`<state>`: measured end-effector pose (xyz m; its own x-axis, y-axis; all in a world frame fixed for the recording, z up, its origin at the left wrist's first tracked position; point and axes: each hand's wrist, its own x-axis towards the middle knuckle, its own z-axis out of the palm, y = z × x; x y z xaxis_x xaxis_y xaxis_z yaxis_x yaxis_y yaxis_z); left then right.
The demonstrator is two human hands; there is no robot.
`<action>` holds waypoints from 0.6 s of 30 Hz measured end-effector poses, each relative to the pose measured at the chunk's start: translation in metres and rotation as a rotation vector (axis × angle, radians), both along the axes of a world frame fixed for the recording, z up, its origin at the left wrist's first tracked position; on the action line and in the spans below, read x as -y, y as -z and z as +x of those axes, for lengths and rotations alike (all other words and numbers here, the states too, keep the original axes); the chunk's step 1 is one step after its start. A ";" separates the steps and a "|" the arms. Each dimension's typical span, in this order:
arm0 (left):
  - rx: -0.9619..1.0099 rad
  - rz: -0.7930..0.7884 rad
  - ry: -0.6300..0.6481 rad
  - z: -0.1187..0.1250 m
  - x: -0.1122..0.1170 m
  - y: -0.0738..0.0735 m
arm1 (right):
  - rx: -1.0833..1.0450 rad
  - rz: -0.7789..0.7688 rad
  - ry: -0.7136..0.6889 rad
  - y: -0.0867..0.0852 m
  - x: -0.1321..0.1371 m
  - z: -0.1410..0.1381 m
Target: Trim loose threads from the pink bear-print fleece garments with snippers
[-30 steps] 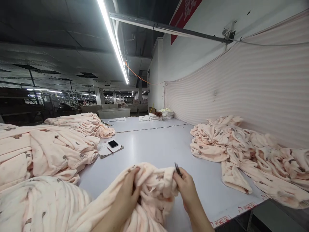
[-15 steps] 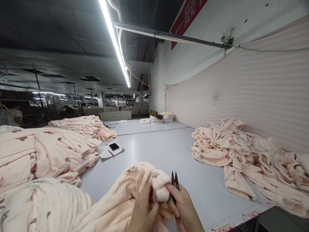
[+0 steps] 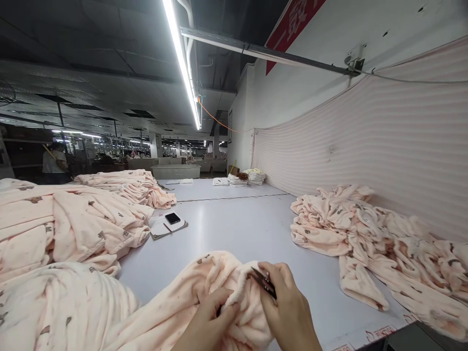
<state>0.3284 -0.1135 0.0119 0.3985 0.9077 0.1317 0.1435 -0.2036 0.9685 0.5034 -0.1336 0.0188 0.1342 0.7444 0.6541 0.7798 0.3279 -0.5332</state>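
A pale pink fleece garment (image 3: 204, 278) with small brown prints lies bunched at the front of the table. My left hand (image 3: 214, 317) is closed on a fold of it, thumb pressed over the cloth. My right hand (image 3: 287, 302) grips a pair of dark thread snips (image 3: 263, 282), their blades pointing left against the raised edge of the fleece. The right fingertips also touch that edge. Whether the blades have cloth or thread between them cannot be made out.
Pink fleece piles lie on the left (image 3: 73, 224) and on the right (image 3: 365, 239). A phone (image 3: 172, 218) rests on a notepad (image 3: 157, 226) beside the left pile. Folded white stacks (image 3: 255, 176) stand at the table's far end. A person (image 3: 54, 162) is at the far left.
The snips have swung from pointing upward to pointing left at the fleece. The bunched edge between my hands has opened out, and my left hand has moved lower and left.
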 end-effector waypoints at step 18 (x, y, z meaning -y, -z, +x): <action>0.239 -0.245 0.156 -0.013 -0.012 -0.007 | -0.028 0.205 -0.452 0.029 -0.011 -0.007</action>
